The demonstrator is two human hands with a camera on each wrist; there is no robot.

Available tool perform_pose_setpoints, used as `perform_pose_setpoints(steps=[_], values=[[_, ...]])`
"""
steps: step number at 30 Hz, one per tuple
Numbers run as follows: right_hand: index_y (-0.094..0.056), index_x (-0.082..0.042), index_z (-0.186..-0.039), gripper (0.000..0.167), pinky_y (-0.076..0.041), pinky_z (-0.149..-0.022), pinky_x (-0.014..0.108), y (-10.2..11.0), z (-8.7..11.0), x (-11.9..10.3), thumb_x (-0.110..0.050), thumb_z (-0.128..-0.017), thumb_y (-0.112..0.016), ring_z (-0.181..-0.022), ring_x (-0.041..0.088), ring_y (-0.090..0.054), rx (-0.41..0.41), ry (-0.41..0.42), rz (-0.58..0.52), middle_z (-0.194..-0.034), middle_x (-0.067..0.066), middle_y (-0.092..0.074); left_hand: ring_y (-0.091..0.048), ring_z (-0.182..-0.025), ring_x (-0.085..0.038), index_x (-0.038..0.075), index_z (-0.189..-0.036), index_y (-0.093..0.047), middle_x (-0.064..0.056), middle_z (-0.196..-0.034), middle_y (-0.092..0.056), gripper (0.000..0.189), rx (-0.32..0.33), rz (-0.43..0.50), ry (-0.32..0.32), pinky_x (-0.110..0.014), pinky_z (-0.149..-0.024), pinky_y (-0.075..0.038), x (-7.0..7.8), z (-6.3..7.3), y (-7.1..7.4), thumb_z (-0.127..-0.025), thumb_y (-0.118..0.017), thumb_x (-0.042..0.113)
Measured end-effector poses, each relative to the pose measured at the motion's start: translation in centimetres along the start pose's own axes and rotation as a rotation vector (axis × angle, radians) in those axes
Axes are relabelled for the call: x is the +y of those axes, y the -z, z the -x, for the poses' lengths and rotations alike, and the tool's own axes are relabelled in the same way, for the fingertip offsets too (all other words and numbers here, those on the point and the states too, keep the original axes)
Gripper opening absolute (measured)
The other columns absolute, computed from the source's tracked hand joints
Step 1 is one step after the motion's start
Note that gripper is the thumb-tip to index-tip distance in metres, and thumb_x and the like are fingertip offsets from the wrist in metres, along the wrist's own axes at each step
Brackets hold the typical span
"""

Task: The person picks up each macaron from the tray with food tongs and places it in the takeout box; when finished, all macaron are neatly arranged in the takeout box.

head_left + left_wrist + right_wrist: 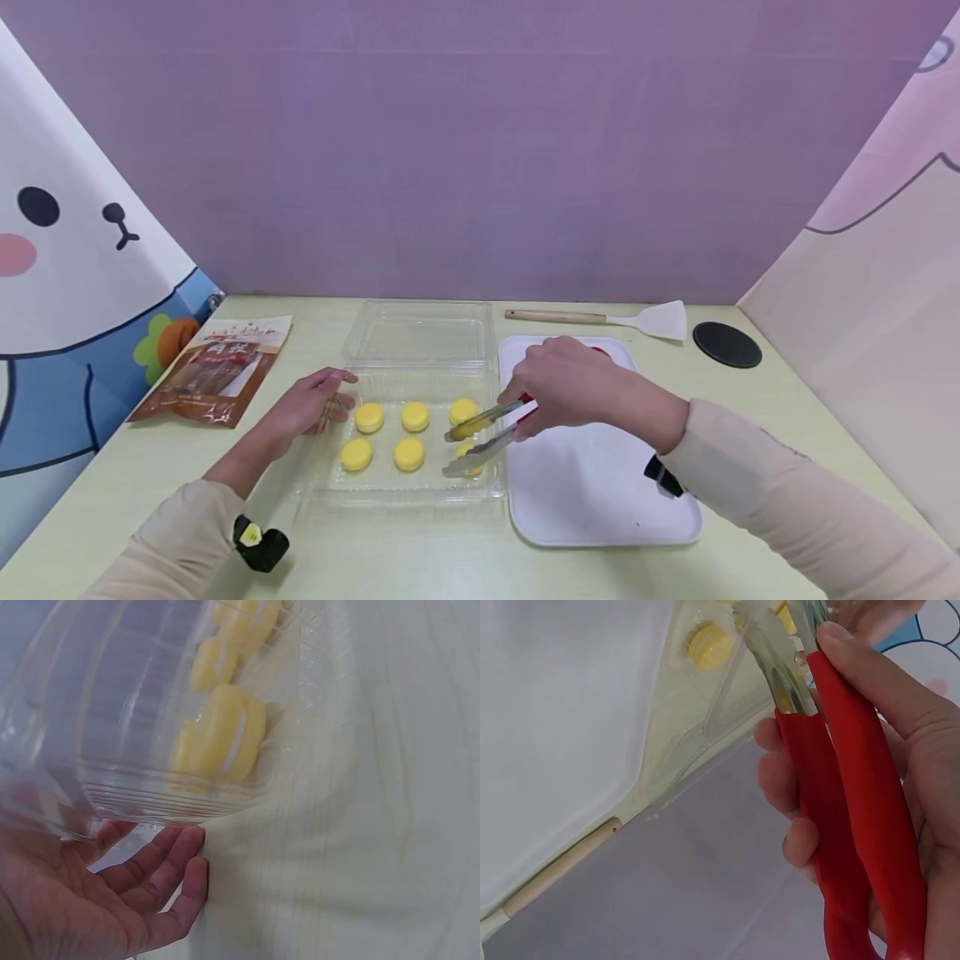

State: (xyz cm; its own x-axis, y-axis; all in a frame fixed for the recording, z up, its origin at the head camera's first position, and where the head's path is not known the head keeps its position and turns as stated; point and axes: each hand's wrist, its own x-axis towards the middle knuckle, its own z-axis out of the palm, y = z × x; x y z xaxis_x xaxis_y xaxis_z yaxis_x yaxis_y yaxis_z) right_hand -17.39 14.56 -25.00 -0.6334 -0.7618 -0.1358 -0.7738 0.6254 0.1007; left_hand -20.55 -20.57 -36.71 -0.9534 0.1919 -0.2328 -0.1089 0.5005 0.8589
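Observation:
My right hand grips red-handled metal tongs. Their tips stand apart above the right-hand column of yellow macarons, partly covering the nearer one; whether they touch it I cannot tell. Several macarons sit in two rows inside a clear plastic container, whose hinged lid lies folded back behind it. At the container's left side is my left hand. Its loosely extended fingers rest against the ribbed plastic wall in the left wrist view.
A white tray lies right of the container, partly under my right arm. Behind it is a white spatula with a wooden handle, beside a black round disc. A brown food packet lies at the left. Fabric walls enclose the table.

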Motion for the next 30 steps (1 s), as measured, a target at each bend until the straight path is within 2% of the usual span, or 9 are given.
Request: perform_pose_setpoints(steps=[8, 18, 25, 30], values=[[-0.082, -0.032, -0.095, 0.015, -0.036, -0.056, 0.027, 0.4, -0.5, -0.4, -0.036, -0.081, -0.087, -0.061, 0.008, -0.045, -0.028, 0.003, -0.007, -0.061, -0.018, -0.051, -0.065, -0.089, -0.016, -0.003, -0.143, -0.045, -0.026, -0.121, -0.066, 0.051, 0.000, -0.007, -0.005, -0.033, -0.067, -0.048, 0.2, 0.0, 0.0, -0.114, -0.025, 0.034], [-0.082, -0.032, -0.097, 0.017, -0.036, -0.054, 0.025, -0.4, -0.3, -0.2, -0.034, -0.081, -0.087, -0.054, 0.005, -0.044, 0.033, 0.023, -0.018, -0.064, -0.020, -0.059, -0.065, -0.090, -0.017, -0.002, -0.143, -0.045, -0.026, -0.121, -0.066, 0.052, -0.007, -0.001, -0.007, -0.035, -0.068, -0.049, 0.1, -0.1, 0.1, -0.113, -0.025, 0.035], [-0.081, -0.030, -0.108, 0.030, -0.037, -0.052, 0.024, -1.4, 0.5, 0.5, -0.040, -0.080, -0.087, -0.055, 0.001, -0.047, 0.070, -0.021, -0.126, -0.076, -0.018, -0.071, -0.064, -0.089, -0.016, -0.002, -0.143, -0.045, -0.026, -0.122, -0.065, 0.051, -0.010, 0.002, -0.003, -0.034, -0.066, -0.048, 0.0, -0.1, 0.0, -0.114, -0.025, 0.034], [-0.079, -0.029, -0.116, 0.042, -0.038, -0.053, 0.024, -2.2, 1.5, 1.3, -0.046, -0.079, -0.086, -0.055, -0.003, -0.050, 0.146, -0.048, -0.184, -0.088, -0.012, -0.076, -0.065, -0.091, -0.018, -0.003, -0.143, -0.045, -0.027, -0.124, -0.064, 0.054, -0.011, -0.006, -0.002, -0.034, -0.067, -0.048, 0.1, -0.1, 0.0, -0.113, -0.024, 0.036]])
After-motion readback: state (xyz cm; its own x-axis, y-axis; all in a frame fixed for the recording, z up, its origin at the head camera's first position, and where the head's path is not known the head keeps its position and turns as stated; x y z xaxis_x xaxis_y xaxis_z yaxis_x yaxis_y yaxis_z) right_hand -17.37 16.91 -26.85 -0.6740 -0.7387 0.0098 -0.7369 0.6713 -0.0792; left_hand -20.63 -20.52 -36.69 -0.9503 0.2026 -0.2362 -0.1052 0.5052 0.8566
